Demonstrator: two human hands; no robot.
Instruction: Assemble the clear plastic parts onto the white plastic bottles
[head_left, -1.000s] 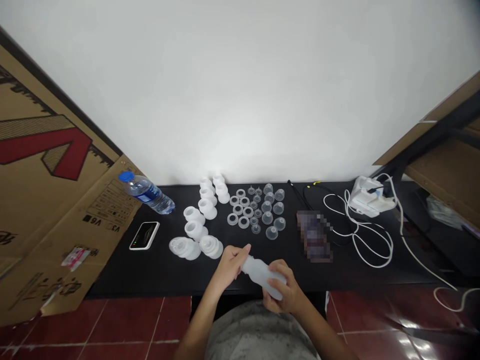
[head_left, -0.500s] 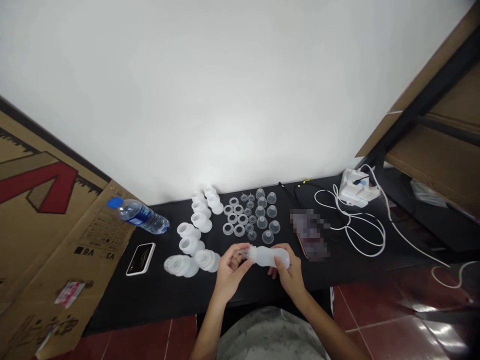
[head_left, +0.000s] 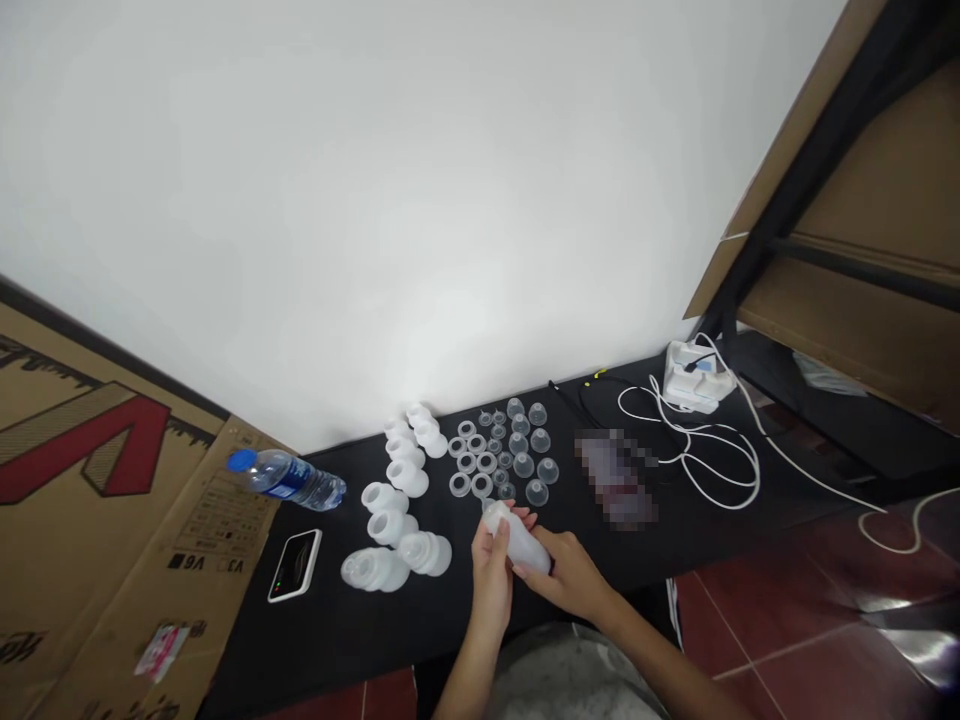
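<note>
Near the table's front edge I hold a translucent white baby bottle [head_left: 529, 550], tilted with its top end up and to the left. My left hand [head_left: 491, 560] is closed around the top end, thumb on the collar. Round the lower body, my right hand [head_left: 570, 572] grips from the right. Just beyond my hands lie several collar rings [head_left: 466, 462], small clear nipples [head_left: 505, 460] and clear dome caps [head_left: 523, 464]. Several open white bottles [head_left: 407, 477] stand to the left, with bottles topped by nipples, such as one nearest me [head_left: 425, 553], in front of them.
A blue-capped water bottle [head_left: 289, 480] lies at the left, behind a white device with a dark screen [head_left: 295, 566]. A pixelated flat object [head_left: 615, 480] is on the right, near white cables [head_left: 724, 455] and a power strip [head_left: 697, 380]. A cardboard box [head_left: 210, 510] borders the table's left.
The bottle has turned from nearly level to tilted, its top end now higher. My left hand has shifted right and closed round the collar. The whole view has tilted slightly.
</note>
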